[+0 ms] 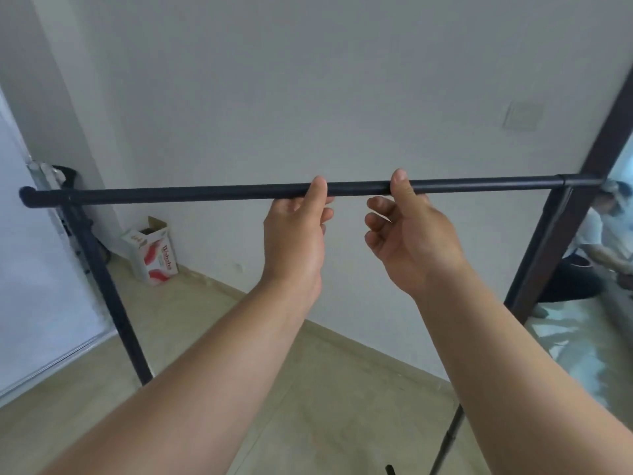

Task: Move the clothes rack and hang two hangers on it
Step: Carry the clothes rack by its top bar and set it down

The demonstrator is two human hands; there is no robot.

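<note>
The black clothes rack's top bar (pixel 191 193) runs level across the view at chest height, with one upright sloping down on the left and one on the right. My left hand (pixel 294 234) is at the bar's middle, thumb in front of it and fingers curled close under it. My right hand (pixel 407 234) is just to the right; its thumb touches the bar, and its fingers hang loosely curled below, clear of it. No hangers are in view.
A white wall stands close behind the rack. A red-and-white cardboard box (pixel 154 252) sits on the floor at the left. A dark door frame (pixel 599 149) rises at the right, and a person (pixel 589 255) sits low beyond it. A thin black pole (pixel 448 437) leans at bottom right.
</note>
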